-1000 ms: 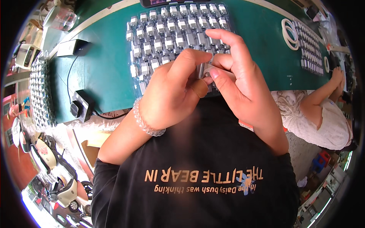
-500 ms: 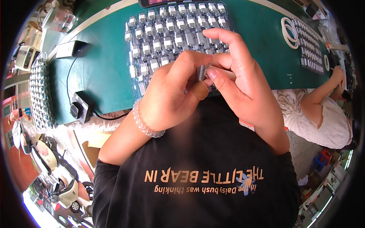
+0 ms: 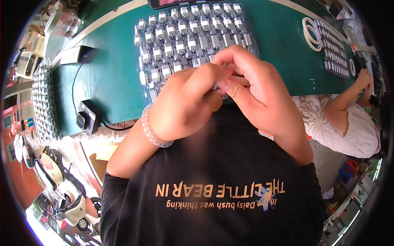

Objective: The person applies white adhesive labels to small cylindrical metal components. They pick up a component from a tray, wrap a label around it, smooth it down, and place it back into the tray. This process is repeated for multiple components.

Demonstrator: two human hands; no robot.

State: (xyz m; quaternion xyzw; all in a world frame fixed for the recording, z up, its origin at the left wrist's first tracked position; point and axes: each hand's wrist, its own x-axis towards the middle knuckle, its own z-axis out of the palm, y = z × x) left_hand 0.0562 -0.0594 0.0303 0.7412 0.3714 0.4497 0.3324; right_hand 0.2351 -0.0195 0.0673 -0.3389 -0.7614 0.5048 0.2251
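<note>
The left hand (image 3: 178, 102) and right hand (image 3: 264, 92) meet, pinching one small part (image 3: 215, 86) between them, equally near both; fingers (image 3: 234, 89) hide its long axis. The tray (image 3: 146, 96) of grey parts (image 3: 179, 48) lies just beyond, on the counter (image 3: 108, 78).

person's hands (image 3: 262, 88) two, bracelet (image 3: 147, 130) one, screen (image 3: 176, 3) one

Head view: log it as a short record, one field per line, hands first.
Left hand: curled, fingers pinching a small part, mostly hidden
Right hand: thumb and fingers at the same part; own grip unclear
Left wrist: clear bracelet
Beyond hands: clear plastic tray with rows of grey parts, many white-patched
Surface: green tabletop
Table's left: black-and-white box, black grilled device
Table's right: white rings, another batch of grey parts
Far right: co-worker's hand
</note>
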